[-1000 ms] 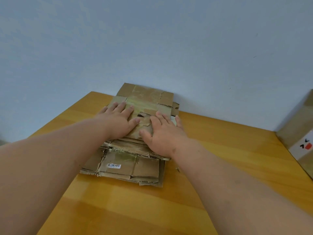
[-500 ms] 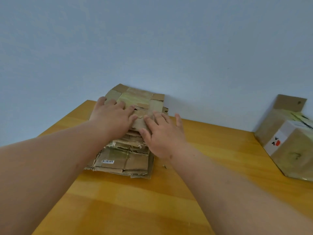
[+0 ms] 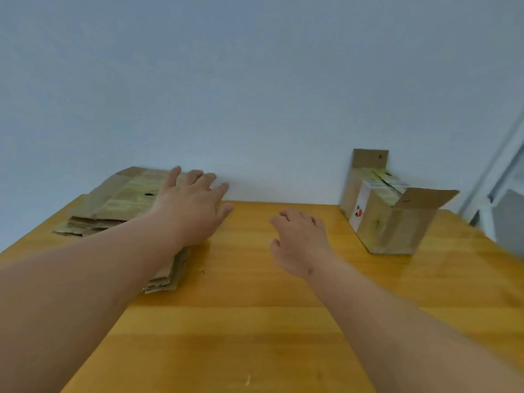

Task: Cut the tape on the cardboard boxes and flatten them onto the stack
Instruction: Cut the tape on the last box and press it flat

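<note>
On the far left of the table: stack [image 3: 119,202] of flattened cardboard boxes, its back edge near the wall.
Left hand [image 3: 190,211]: fingers straight and spread, holding nothing, palm down over the right side of the stack; whether it touches the cardboard cannot be told.
Table [image 3: 255,321]: yellow wood, bare between the hands.
Right hand [image 3: 300,242]: well apart from the left, fingers loosely curled and empty, above the table between stack and box.
Cardboard box [image 3: 394,219]: unflattened, at the far right by the wall, one flap up at the back, another out to the right, white label on its near-left face.
</note>
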`<action>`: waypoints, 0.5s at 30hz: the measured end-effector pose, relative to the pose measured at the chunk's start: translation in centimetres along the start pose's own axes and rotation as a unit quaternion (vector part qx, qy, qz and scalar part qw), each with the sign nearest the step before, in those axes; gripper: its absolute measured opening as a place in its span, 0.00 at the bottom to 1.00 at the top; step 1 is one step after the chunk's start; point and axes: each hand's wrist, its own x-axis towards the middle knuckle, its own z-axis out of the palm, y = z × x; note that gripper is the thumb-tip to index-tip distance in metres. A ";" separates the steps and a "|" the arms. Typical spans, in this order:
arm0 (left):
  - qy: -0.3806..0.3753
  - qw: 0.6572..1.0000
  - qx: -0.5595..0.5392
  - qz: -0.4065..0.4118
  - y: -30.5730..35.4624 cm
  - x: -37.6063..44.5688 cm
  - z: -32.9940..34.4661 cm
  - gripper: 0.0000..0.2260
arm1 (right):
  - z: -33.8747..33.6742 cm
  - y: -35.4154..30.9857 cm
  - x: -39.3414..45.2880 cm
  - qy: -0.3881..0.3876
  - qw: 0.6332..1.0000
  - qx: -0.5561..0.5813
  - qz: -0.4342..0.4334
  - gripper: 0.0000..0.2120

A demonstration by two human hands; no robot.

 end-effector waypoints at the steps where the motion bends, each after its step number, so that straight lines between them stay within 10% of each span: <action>1: 0.000 1.000 0.001 0.011 1.5 0.4 -0.3 0.27 | -0.4 1.6 -0.6 0.006 1.000 -0.010 0.015 0.21; 15: -0.016 0.997 0.011 0.071 14.2 4.6 -0.1 0.28 | -4.5 17.5 -2.6 0.082 0.963 -0.160 0.200 0.35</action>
